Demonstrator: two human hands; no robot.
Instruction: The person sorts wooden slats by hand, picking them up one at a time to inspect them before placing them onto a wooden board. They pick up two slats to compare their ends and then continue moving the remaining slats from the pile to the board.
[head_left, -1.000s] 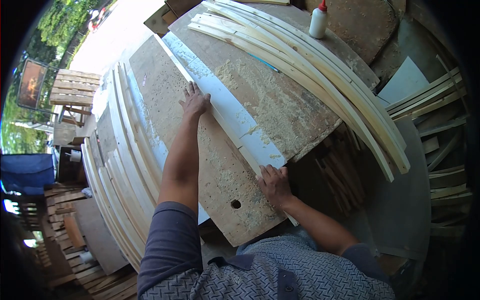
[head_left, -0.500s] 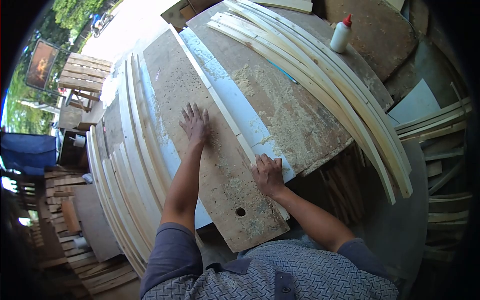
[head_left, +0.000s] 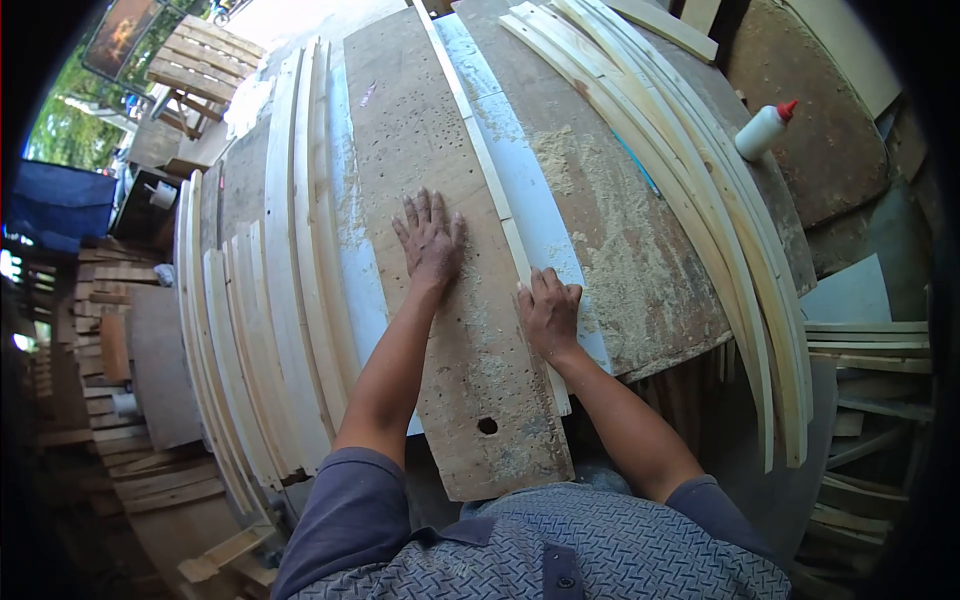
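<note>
My left hand point(head_left: 430, 238) lies flat with spread fingers on a long brown board point(head_left: 400, 130) pitted with small holes. Along the board's right edge runs a thin pale wooden strip point(head_left: 484, 162), made up of lengths that meet at visible joints. My right hand point(head_left: 551, 312) is curled over this strip near its closer end, thumb on the left side; its fingers are partly hidden. White surface point(head_left: 522, 190) dusted with sawdust shows beside the strip. A round dark hole point(head_left: 487, 426) pierces the board close to my body.
Long wooden slats point(head_left: 285, 230) lie on the left, and curved ones point(head_left: 690, 170) on the right. A white glue bottle with a red cap point(head_left: 762, 132) stands at the back right. Sawdust point(head_left: 560, 165) and a blue pencil-like stick point(head_left: 637, 163) lie on the table. More wood is stacked at both sides.
The view has shifted, so the table and slats appear lower and turned. Both hands keep nearly the same places, the left on the board and the right on the strip.
</note>
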